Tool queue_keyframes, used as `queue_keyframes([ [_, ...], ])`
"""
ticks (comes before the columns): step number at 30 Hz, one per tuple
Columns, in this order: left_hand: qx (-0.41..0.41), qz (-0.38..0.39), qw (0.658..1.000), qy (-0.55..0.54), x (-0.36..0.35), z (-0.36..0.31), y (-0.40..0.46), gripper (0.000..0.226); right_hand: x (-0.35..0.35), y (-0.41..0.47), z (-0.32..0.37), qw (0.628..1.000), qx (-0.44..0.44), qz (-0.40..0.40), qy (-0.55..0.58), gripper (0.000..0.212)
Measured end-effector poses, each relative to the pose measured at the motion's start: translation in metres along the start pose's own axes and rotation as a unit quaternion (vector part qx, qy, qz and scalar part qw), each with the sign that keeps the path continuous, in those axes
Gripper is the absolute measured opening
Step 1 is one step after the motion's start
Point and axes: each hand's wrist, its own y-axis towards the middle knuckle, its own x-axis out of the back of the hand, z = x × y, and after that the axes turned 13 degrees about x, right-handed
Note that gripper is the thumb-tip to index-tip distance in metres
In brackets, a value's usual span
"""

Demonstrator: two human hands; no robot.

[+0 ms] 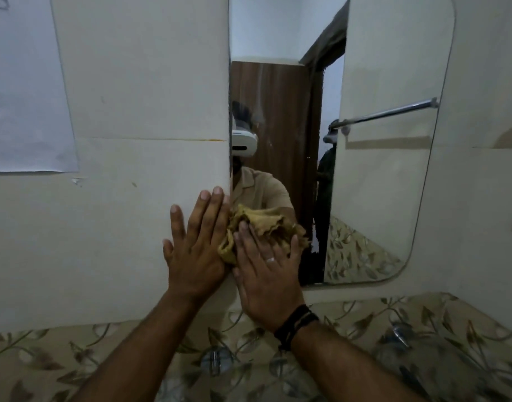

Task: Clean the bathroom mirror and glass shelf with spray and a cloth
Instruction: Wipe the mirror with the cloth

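Head view faces a pale tiled wall (138, 82), the largest thing in sight, with a band of leaf-patterned tiles (365, 329) running along its foot. Set on that wall is the mirror (379, 169), a tall rounded-corner pane whose long axis runs up and down, leaning a little in the wide-angle picture; its left edge is a straight vertical line and its top is cut off by the frame. Reflected in the mirror are a brown door, a chrome towel rail (393, 111) and the person's upper body with a white headset. Left of the mirror, a sheet of paper (25, 91) is stuck to the wall, its upper part out of frame.

At the mirror's lower left corner the right hand (267, 274) presses a crumpled mustard-yellow cloth (266, 224) flat to the glass, fingers (244, 236) spread over the cloth and partly sunk in its folds; a ring and dark wrist bands show. The cloth hides the glass beneath it. Just left of the mirror's edge, the left hand (195, 250) lies flat on the wall, fingers straight and slightly apart, holding nothing, touching the cloth's side. Blurred metal fittings below the mirror are hard to make out.
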Motion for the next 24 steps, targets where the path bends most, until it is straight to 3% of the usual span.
queue_keyframes([
  [11,0.116,0.012,0.993,-0.033,-0.003,-0.026,-0.031,0.078,-0.003,-0.071,-0.026,0.996,0.057,0.062,0.012,0.062],
  [24,0.145,0.017,0.988,-0.042,0.002,-0.032,-0.028,0.073,0.031,-0.102,-0.144,0.983,-0.169,0.058,-0.027,0.069],
])
